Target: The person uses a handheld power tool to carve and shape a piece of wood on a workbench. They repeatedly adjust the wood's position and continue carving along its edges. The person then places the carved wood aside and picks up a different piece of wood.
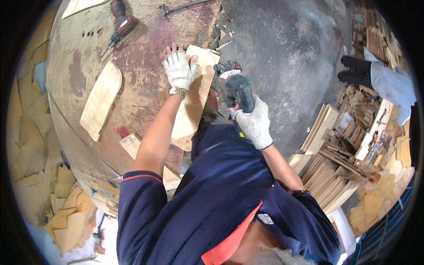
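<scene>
My right fingers [243, 117] wrap round a black power tool [241, 91], its head just beside the right edge of a pale wooden board [201, 84] on the worn surface [145, 66]. My left fingers [174, 47] are slightly spread, thumb over the board.

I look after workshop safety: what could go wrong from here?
The left hand has bare fingertips, which the power tool in the right hand might injure if it slipped across. The left hand lies on the pale board; if its pressure eased, the board could shift.
</scene>
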Demonstrator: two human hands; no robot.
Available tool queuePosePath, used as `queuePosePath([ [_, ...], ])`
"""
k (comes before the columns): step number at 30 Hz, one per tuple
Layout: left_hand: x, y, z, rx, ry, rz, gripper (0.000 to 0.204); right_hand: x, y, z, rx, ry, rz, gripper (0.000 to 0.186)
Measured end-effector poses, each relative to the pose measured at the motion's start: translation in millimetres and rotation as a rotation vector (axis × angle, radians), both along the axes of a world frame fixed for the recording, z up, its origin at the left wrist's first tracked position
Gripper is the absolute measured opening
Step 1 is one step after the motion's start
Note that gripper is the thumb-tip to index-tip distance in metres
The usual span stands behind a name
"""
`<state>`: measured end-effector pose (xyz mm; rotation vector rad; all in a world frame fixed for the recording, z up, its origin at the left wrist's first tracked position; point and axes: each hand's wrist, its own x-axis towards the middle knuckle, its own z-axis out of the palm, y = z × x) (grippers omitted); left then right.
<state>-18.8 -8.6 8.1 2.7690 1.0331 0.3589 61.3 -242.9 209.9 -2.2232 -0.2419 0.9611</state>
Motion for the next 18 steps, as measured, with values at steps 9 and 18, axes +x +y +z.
queuePosePath([
  [9, -6, 2, -11, 0.008, 0.044, -0.066, 0.055, -50, 39, -20, 0.011, -0.003, -0.233, 0.028],
  [18, -7, 1, -11, -0.033, 0.067, -0.048, 0.047, -57, 58, -12, 0.073, -0.005, -0.301, 0.026],
])
